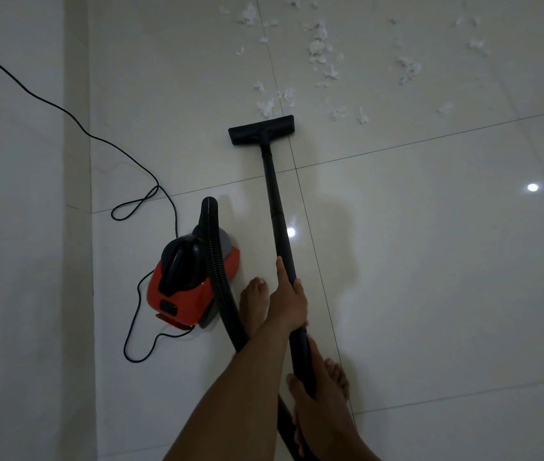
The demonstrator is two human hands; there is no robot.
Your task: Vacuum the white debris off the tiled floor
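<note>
White debris (318,48) lies scattered on the tiled floor (430,261) at the top of the view. The black floor nozzle (261,129) sits flat on the tiles just short of the nearest scraps. A black wand (277,207) runs from the nozzle back toward me. My left hand (288,299) grips the wand midway, its index finger stretched along the tube. My right hand (313,404) grips the lower end of the wand near the hose.
A red and black canister vacuum (185,281) stands to the left of my feet, its ribbed hose (217,271) looping to the wand. A black power cord (64,111) snakes across the floor on the left. A white wall (14,227) bounds the left side.
</note>
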